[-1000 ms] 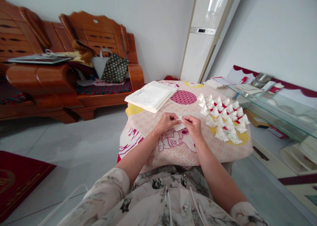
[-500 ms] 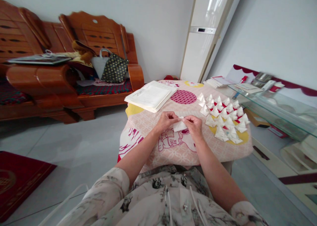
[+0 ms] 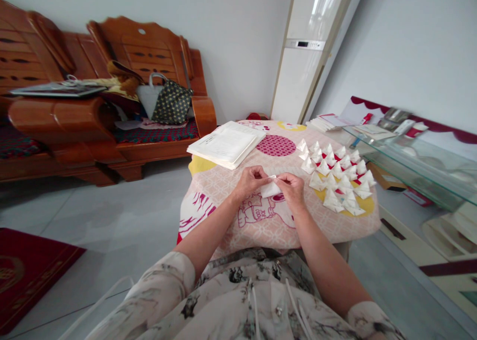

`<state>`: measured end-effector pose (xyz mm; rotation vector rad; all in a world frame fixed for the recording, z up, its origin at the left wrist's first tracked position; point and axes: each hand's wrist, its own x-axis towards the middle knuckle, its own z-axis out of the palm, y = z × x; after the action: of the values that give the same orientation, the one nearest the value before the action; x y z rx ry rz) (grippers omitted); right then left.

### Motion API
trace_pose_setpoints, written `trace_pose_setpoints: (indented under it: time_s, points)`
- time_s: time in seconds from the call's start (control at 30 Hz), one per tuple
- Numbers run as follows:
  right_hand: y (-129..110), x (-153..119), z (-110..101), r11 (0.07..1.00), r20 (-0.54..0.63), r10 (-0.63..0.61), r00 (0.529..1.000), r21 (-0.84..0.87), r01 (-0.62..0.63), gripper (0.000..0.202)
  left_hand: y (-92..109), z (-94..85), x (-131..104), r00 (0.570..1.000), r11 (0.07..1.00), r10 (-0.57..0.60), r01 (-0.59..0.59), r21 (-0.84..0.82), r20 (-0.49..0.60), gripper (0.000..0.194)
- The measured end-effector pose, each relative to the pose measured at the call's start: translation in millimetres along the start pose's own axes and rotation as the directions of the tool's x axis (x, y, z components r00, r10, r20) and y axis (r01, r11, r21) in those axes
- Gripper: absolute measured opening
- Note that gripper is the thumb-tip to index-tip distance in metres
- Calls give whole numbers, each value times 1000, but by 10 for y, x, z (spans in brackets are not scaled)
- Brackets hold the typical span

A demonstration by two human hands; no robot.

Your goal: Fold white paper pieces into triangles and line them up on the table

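Observation:
A small folded piece of white paper (image 3: 269, 189) is pinched between my two hands, just above the tablecloth. My left hand (image 3: 254, 180) grips its left upper edge with thumb and fingers. On the other side my right hand (image 3: 291, 187) pinches the upper right edge. To the right, several folded white paper shapes with pointed tips (image 3: 337, 171) stand in close rows. Beyond my left hand lies a stack of white paper sheets (image 3: 225, 143), the top one bearing some print.
The round table (image 3: 208, 201) wears a pink patterned cloth. At right stands a glass-topped cabinet (image 3: 421, 156) holding metal bowls and papers. A wooden sofa (image 3: 149, 46) with bags is at left, a tall white air conditioner (image 3: 300, 71) behind, and a dark red board (image 3: 33, 275) on the floor.
The paper's upper edge has shifted very slightly between my fingertips. Both hands keep their pinch in nearly the same place.

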<state>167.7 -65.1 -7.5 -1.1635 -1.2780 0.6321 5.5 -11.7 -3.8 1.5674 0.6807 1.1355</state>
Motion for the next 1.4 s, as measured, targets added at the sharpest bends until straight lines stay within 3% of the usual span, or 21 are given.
trace_pose_setpoints:
  time_s: [0.13,0.33,0.47,0.67,0.77,0.97,1.17,1.4]
  points:
    - [-1,-3,5,1000,9,-15,1000,7,15,17,13,0,3,998,999,-3,5,-31,69,36]
    - [-11,-5,9,1000,14,-21,1000,-12,22,18,20,7,-14,998,992,5,-13,122,67,30]
    - [24,-3,-1,999,37,4,999,-38,-2,22,29,1,-13,1000,987,-4,0,160,25,27]
    - [51,-14,16,980,182,171,968,68,-186,34,4,-47,32,979,998,-68,63,-30,-192,25]
    - [22,-15,40,971,198,202,959,85,-222,35,-12,-54,49,963,994,-96,80,-72,-252,24]
    - [-6,-4,54,951,119,228,966,187,-248,35,-25,-40,65,957,992,-92,64,-110,-275,23]
    - [22,-16,63,911,207,357,911,138,-389,37,-16,-33,48,966,996,-64,44,-84,-249,25]
    - [-80,-61,62,915,199,349,916,139,-379,31,-38,-46,51,966,996,-58,39,-80,-251,24]
